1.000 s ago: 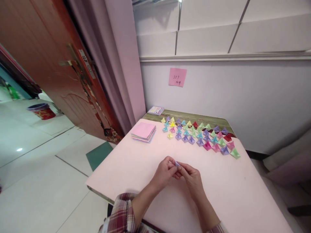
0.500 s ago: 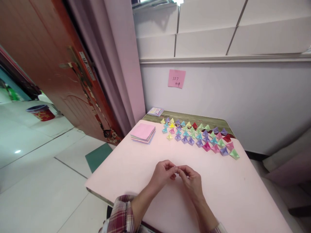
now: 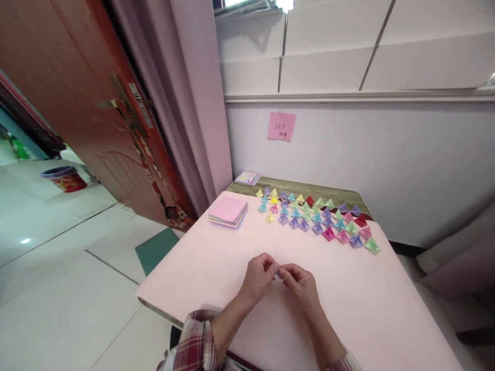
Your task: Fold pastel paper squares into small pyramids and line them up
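Over the front part of the pink-covered table [image 3: 216, 263], my left hand [image 3: 258, 277] and my right hand [image 3: 303, 287] meet fingertip to fingertip. Both pinch a small piece of folded paper [image 3: 278, 274], greyish purple where it shows; most of it is hidden by my fingers. Beyond my hands, several small folded paper shapes [image 3: 328, 234] in purple, blue, green, yellow, pink and red stand in rows with pointed tops. To the left of these rows lies a stack of square paper sheets [image 3: 228, 209], pink on top.
A small printed packet [image 3: 248, 178] lies at the table's back left corner. A pink note with handwriting [image 3: 282, 127] is stuck to the wall. On the left are a purple curtain [image 3: 189, 93], a red-brown door [image 3: 85, 82], a green sheet [image 3: 157, 251] and a bucket [image 3: 65, 178].
My fingertips have shifted slightly, with the right hand a little lower and to the left. A bit of the folded paper now shows between them.
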Motion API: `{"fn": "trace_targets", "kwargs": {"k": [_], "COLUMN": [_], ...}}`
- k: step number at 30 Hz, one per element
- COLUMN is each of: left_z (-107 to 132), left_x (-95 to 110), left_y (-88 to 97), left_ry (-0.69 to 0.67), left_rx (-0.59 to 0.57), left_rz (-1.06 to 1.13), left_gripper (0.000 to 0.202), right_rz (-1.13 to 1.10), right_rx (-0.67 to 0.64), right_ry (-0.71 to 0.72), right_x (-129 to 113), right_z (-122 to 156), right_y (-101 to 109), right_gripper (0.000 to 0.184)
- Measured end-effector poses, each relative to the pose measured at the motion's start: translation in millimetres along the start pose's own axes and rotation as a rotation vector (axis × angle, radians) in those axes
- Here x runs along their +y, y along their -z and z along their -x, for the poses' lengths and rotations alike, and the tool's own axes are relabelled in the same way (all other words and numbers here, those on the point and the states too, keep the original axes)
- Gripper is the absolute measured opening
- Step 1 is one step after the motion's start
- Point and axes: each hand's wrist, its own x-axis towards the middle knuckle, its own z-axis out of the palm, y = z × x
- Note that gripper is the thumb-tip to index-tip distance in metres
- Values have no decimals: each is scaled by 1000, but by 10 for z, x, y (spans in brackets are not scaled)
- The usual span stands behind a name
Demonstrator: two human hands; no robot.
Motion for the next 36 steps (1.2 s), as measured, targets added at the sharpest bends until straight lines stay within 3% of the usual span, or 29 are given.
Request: {"fn": "trace_targets", "kwargs": {"k": [3,7,10,13,16,20,24,28,36], "left_z": [-56,-111,-134,-159,-188,-213,-209,-214,-231], "left_x": [-75,-112,-120,-155,-216,-281,-255,-181,-194], "left_y": [41,194,316,375,372,336,277,174,160], "left_ry": [238,396,288,123,25,-62,-214,-360,-286], "left_rx": [-30,-15,99,149,132,137,63,-57,-90], "left_rz": [67,29,-47,-105,-166,-257,-356,-460,-385], "left_gripper": [17,37,39,24,11,7,17,24,12], "right_rz": [-47,26,26,73,244,421,548,658,600], "right_rx": [4,258,366,401,395,307,183,161,213], "right_ry": [-127,-142,-100,-24,75,195,257,282,314], "right_x": [30,54,83,112,116,102,129,171,146], "right_z": [-10,-6,-10,-17,-19,-22,-31,-41,-50], "right_y": [25,90,138,166,170,135,66,13,117], "right_gripper": [48,54,54,48,38,29,28,27,29]}}
